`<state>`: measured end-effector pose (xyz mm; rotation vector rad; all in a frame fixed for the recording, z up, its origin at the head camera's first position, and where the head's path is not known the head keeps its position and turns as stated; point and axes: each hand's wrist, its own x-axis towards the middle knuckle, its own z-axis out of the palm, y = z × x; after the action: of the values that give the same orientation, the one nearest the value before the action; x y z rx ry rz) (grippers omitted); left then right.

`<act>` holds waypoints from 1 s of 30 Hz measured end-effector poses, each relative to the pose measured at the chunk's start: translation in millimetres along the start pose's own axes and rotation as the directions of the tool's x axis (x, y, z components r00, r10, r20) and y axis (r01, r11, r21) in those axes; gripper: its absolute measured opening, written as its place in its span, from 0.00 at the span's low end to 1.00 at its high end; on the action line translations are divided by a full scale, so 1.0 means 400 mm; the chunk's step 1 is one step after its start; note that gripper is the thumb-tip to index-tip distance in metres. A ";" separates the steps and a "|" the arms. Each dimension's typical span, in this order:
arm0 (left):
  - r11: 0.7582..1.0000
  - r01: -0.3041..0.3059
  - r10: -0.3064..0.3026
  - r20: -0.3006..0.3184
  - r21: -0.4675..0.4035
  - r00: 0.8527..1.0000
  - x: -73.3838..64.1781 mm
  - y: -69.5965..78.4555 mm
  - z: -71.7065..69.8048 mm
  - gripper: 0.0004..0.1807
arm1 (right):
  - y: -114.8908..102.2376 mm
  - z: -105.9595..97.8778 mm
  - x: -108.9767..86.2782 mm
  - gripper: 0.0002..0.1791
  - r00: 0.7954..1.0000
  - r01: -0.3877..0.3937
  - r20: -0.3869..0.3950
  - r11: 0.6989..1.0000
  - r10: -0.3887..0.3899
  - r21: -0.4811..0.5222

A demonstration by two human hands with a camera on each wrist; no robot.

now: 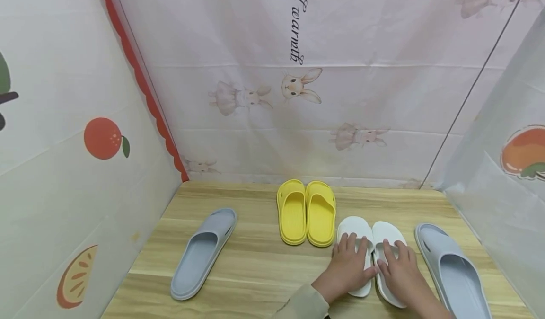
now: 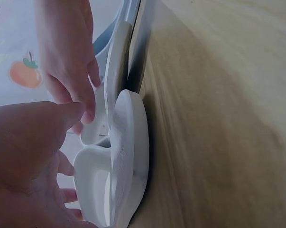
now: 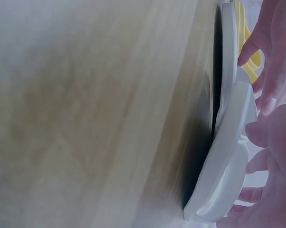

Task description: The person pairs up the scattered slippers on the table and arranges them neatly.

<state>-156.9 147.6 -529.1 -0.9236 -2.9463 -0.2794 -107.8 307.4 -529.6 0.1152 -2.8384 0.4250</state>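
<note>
A pair of white slippers lies side by side at the right of the wooden floor. My left hand (image 1: pixel 347 268) is over the left white slipper (image 1: pixel 354 225), its fingers spread across the strap and its thumb toward the other hand. Over the right white slipper (image 1: pixel 386 231) is my right hand (image 1: pixel 400 272), fingertips at the strap. Both hands partly cover the slippers' insoles. From the side, the left wrist view shows the fingers reaching past the near white slipper (image 2: pixel 133 156); in the right wrist view, fingertips meet the strap of the white slipper (image 3: pixel 223 152).
Yellow slippers (image 1: pixel 293 215) stand as a pair near the back wall, just left of the white ones. One grey slipper (image 1: pixel 203 255) lies far left; another grey slipper (image 1: pixel 453 271) is close beside my right hand. Printed cloth walls (image 1: pixel 255 158) enclose the wooden floor (image 1: pixel 251 271).
</note>
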 end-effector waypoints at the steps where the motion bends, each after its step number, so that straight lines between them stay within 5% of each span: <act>1: 1.000 0.005 -0.005 0.002 0.002 1.000 0.003 -0.001 0.003 0.41 | 0.003 0.004 0.003 0.30 1.000 0.007 -0.006 1.000 -0.007 0.001; 9: 0.999 0.029 -0.030 0.020 0.025 0.999 0.018 -0.004 0.020 0.41 | 0.007 0.033 0.020 0.30 0.997 0.030 -0.071 1.000 -0.030 0.000; 18: 0.997 0.027 -0.025 -0.030 0.068 0.999 0.051 0.005 0.030 0.41 | 0.019 0.037 0.043 0.30 0.981 0.070 -0.176 0.997 -0.076 -0.039; 30: 0.996 0.061 -0.059 -0.027 0.064 0.998 0.078 0.021 0.009 0.41 | 0.039 0.041 0.073 0.29 0.990 0.031 -0.137 0.999 -0.032 -0.012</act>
<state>-177.7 172.3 -528.4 -0.8188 -2.9445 -0.1946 -141.9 316.3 -540.8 0.1237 -2.7001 0.3957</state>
